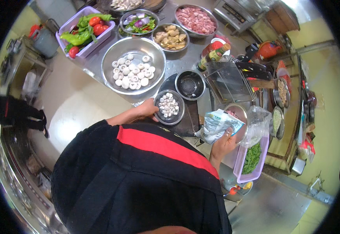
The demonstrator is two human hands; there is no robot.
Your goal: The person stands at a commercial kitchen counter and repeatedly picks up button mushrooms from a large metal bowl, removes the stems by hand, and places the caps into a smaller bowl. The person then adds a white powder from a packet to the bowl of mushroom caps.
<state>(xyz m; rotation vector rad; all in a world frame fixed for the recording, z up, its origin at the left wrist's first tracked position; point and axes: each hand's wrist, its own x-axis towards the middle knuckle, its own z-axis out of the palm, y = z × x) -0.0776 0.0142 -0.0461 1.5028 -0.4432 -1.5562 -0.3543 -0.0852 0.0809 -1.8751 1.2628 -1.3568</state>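
Note:
My left hand (pixel 148 108) grips the rim of a small bowl (pixel 182 112) that holds small white mushroom pieces (pixel 169 104). In my right hand (pixel 225 144) is a printed plastic packet (pixel 220 124), its top edge turned up. A dark bowl (pixel 189 84), nearly bare inside but for a small white bit, stands just beyond the small one. Behind the packet, partly hidden, is a metal bowl (pixel 241 113) with some pink food. A large steel basin (pixel 107 63) of white button mushrooms (pixel 134 71) stands at the far left.
Farther back are a purple basket (pixel 85 52) of peppers and tomatoes, a bowl of diced meat (pixel 195 20) and a bowl of pale brown chunks (pixel 170 37). A sauce bottle (pixel 213 56) and knives in a rack (pixel 228 83) stand right. Another person (pixel 17 114) is at the left.

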